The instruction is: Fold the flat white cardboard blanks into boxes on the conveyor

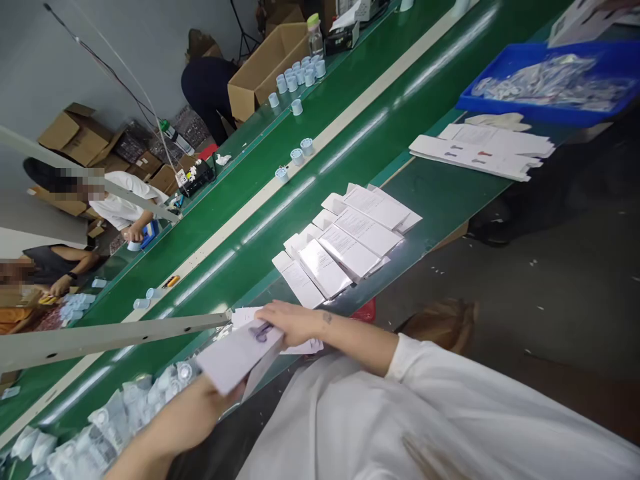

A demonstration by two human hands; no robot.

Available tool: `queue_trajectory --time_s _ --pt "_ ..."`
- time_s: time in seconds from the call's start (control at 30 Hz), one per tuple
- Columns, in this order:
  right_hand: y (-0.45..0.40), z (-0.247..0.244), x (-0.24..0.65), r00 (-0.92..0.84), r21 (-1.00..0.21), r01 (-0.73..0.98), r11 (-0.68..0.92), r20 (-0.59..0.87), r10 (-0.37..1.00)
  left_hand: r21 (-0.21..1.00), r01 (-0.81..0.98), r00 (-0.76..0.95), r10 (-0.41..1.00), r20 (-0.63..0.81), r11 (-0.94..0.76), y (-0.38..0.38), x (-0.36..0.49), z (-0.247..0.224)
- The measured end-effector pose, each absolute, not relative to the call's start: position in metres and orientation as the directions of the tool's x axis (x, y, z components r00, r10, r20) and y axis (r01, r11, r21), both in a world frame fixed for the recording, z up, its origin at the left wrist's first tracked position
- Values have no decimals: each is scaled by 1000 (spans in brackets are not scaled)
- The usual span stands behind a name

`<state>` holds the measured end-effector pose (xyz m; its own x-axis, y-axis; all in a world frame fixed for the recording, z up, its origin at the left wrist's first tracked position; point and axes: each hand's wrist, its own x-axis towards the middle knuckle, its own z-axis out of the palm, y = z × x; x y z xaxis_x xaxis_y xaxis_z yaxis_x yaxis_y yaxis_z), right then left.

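Note:
A white folding carton (235, 360) with a dark printed picture on its face is held between my two hands, tilted above the near edge of the bench. My right hand (285, 321) grips its upper end, fingers closed over the edge. My left hand (219, 399) is closed on the lower end, its fingers mostly hidden behind the carton. More white card lies on the bench just under my right hand. Beyond it, several white cartons (345, 243) with printed text lie in overlapping rows. Bagged pale-blue parts (120, 417) are heaped beside my left forearm.
A green conveyor belt (380, 110) runs diagonally past, carrying pale-blue cups (297, 157). A metal post (115, 340) juts in near my hands. Flat cartons (480, 150) and a blue tray (465, 100) of bagged parts lie at right. Other people work across the belt.

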<state>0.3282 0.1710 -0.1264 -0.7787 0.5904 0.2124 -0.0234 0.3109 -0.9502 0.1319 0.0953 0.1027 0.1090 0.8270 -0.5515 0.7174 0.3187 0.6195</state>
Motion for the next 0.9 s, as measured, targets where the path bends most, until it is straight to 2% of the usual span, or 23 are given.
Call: queue_trajectory --time_s 0.07,0.1,0.17,0.23,0.3,0.33,0.43,0.5,0.6,0.63,0.67,0.7,0.77,0.8,0.83,0.9 --pt "180 -122 357 -819 -995 -91 -32 57 571 650 666 79 832 -549 365 92 116 111" --pt "182 -123 369 -838 -961 -157 -230 6 546 693 614 47 859 -510 378 94 116 105" --pt "180 -129 382 -847 -787 -297 -540 -44 529 801 466 -35 913 -407 375 103 131 72" --pt "173 -137 384 -801 -584 -409 -702 -140 583 805 276 9 836 -548 525 117 164 23" --pt "164 -143 379 -710 -446 -490 -749 -295 640 780 49 46 779 -626 624 132 201 -25" --pt "160 -146 376 -655 -402 -529 -747 -367 661 759 -5 -14 759 -651 651 138 217 -44" --pt "148 -146 371 -484 -284 -642 -712 -569 665 745 -20 -183 730 -659 667 154 250 -79" --pt "139 -143 373 -419 -148 -710 -688 -696 582 740 -7 -202 724 -659 672 159 261 -89" --pt "117 -140 379 -465 -6 -741 -671 -717 520 740 -21 -205 721 -662 673 159 269 -100" --pt "107 -142 381 -493 -11 -722 -692 -694 525 740 -28 -204 720 -663 673 158 267 -103" --pt "96 -144 381 -510 -65 -680 -730 -674 535 738 -40 -178 722 -669 674 156 261 -106" --pt "86 -147 381 -507 -197 -597 -778 -659 556 730 -56 -128 720 -682 681 153 252 -108" --pt "68 -155 377 -463 -561 -306 -769 -618 635 710 -87 -110 701 -704 699 143 222 -113" --pt "62 -159 373 -444 -706 -139 -695 -583 680 699 -98 -168 680 -714 709 135 203 -116" --pt "60 -162 367 -437 -798 5 -603 -544 717 687 -107 -265 646 -716 718 126 182 -120" --pt "64 -166 348 -451 -876 173 -451 -478 754 660 -122 -506 525 -684 742 104 145 -128"
